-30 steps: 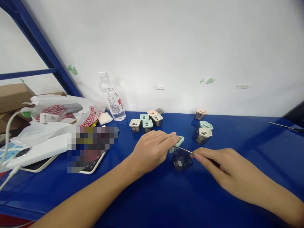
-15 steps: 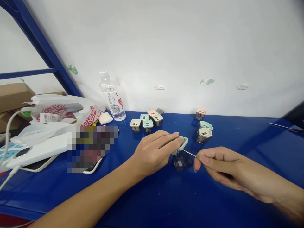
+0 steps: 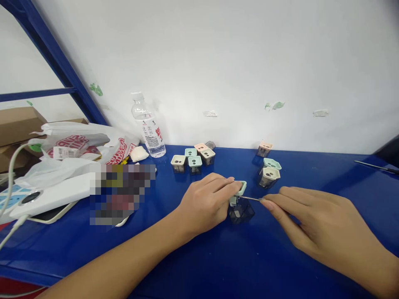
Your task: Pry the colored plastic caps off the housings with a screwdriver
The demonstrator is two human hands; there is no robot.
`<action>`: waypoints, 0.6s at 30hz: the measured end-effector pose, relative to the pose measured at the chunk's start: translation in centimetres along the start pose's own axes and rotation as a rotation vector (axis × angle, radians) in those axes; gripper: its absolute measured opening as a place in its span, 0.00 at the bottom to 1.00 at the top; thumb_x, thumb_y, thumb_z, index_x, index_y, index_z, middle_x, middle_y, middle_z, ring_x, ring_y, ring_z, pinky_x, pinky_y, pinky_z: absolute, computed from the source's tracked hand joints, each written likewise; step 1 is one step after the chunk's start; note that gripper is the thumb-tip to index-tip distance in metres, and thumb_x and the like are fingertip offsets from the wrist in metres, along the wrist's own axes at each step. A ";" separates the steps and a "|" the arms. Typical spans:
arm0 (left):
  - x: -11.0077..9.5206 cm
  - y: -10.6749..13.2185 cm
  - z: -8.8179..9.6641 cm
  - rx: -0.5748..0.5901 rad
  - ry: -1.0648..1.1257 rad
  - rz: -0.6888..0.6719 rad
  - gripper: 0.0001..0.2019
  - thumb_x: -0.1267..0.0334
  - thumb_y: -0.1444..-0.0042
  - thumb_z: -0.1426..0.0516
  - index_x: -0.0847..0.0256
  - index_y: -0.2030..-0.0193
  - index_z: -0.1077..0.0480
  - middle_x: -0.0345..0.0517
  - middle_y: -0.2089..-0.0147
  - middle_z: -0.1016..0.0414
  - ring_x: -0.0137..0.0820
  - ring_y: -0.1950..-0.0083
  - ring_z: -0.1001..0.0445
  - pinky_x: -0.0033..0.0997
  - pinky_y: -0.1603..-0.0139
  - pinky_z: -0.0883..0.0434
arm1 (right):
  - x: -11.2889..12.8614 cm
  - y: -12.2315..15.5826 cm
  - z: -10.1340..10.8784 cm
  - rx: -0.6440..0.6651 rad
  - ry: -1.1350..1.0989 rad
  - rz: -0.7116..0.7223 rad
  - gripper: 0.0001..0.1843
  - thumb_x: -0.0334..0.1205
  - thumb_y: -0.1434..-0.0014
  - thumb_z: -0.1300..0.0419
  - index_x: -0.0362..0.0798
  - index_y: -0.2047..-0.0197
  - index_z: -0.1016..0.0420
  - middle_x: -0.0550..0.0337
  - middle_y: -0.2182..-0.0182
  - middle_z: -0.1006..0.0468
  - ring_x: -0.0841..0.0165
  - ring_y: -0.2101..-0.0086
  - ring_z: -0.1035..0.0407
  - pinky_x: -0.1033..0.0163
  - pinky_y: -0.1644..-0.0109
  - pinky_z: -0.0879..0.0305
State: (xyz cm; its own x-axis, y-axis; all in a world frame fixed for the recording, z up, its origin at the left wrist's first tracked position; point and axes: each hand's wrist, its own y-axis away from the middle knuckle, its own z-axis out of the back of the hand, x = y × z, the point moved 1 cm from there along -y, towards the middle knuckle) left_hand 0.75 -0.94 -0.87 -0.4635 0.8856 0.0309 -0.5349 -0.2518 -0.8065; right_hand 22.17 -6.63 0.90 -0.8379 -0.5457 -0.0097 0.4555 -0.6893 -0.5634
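One mint lid (image 3: 242, 188) is gripped by the left hand (image 3: 206, 200), the right hand (image 3: 314, 220) pinches a metal rod (image 3: 251, 199), a dark box (image 3: 246, 213) between them.

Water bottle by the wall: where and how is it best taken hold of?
Probably around the labelled body of the water bottle, from the right front: it stands upright, the wall is behind, and the white pouch crowds its left.
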 end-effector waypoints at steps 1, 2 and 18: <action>0.0 0.0 0.0 -0.002 0.005 0.010 0.16 0.80 0.44 0.48 0.63 0.53 0.27 0.47 0.57 0.19 0.30 0.57 0.22 0.29 0.57 0.22 | 0.0 -0.1 0.1 -0.023 0.069 0.052 0.19 0.44 0.33 0.48 0.47 0.72 0.25 0.58 0.78 0.30 0.66 0.77 0.34 0.59 0.72 0.47; -0.1 0.0 0.0 -0.009 0.014 0.017 0.16 0.80 0.45 0.48 0.63 0.53 0.27 0.46 0.57 0.19 0.30 0.57 0.22 0.29 0.57 0.22 | 0.0 -0.2 0.1 -0.044 0.131 0.103 0.20 0.43 0.33 0.49 0.47 0.74 0.26 0.58 0.78 0.32 0.65 0.76 0.36 0.58 0.71 0.48; 0.0 0.2 -0.2 0.037 0.040 0.081 0.14 0.77 0.43 0.48 0.63 0.54 0.27 0.45 0.62 0.19 0.30 0.60 0.22 0.29 0.60 0.22 | 0.3 -0.5 -0.2 -0.091 0.292 0.209 0.15 0.39 0.33 0.47 0.42 0.66 0.23 0.52 0.69 0.27 0.62 0.69 0.37 0.58 0.67 0.48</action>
State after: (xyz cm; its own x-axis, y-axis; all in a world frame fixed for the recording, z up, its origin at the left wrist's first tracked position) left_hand 0.76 -0.97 -1.17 -0.4783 0.8763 -0.0580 -0.5230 -0.3373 -0.7828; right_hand 21.65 -6.38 1.04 -0.7860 -0.5021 -0.3608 0.6084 -0.5246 -0.5955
